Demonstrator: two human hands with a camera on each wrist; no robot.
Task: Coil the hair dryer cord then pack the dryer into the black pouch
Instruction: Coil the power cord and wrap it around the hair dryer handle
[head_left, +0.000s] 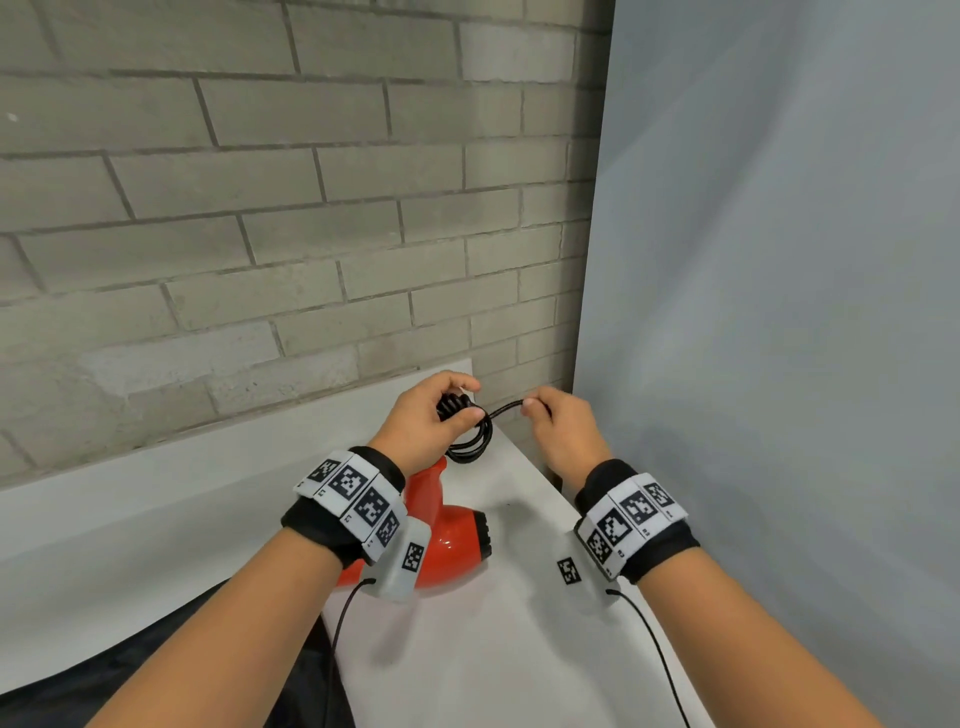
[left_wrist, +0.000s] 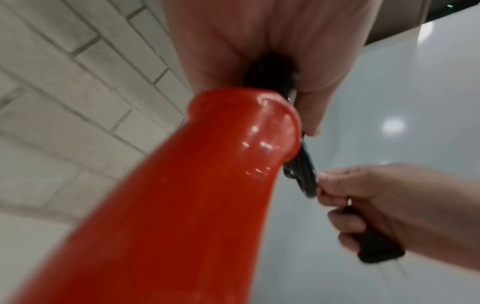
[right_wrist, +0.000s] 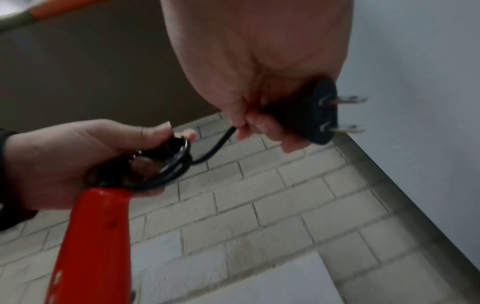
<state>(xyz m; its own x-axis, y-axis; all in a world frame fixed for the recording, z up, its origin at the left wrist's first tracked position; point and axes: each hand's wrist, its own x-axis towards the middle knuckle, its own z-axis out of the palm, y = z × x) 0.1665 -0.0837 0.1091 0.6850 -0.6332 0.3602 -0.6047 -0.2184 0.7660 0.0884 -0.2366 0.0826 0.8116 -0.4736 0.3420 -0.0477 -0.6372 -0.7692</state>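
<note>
Both hands are raised over the far right corner of the white table (head_left: 519, 649), close together. Left hand (head_left: 431, 418) has its fingers and thumb curled round a bundle of black cord (head_left: 475, 441) loops, gripping them at the top so the loops hang below the fist, just above the end of the dryer's handle. Right hand (head_left: 563, 431) pinches the free run of cord between thumb and forefinger, a short stretch of it running from that pinch across to the coil. Its lower fingers are wrapped round the black plug (right_wrist: 315, 115), whose two metal prongs stick out toward the pale panel (head_left: 779, 312) on the right. From the left wrist, the plug body shows as a dark block inside the right fist. Red and glossy, the dryer (head_left: 447, 540) sits below and nearer than the hands, partly hidden behind the left wristband (head_left: 353, 499); its handle points up and away toward the coil, and its black grille end faces right. Whether its body rests on the table or hangs from the cord cannot be told. Dark fabric (head_left: 156, 670) lies at the near left, below the left forearm; it cannot be told whether this is the pouch. A grey brick wall (head_left: 260, 208) stands behind the table. Both wrists wear black bands with printed square markers, and thin black wires trail from them toward the near edge.
</note>
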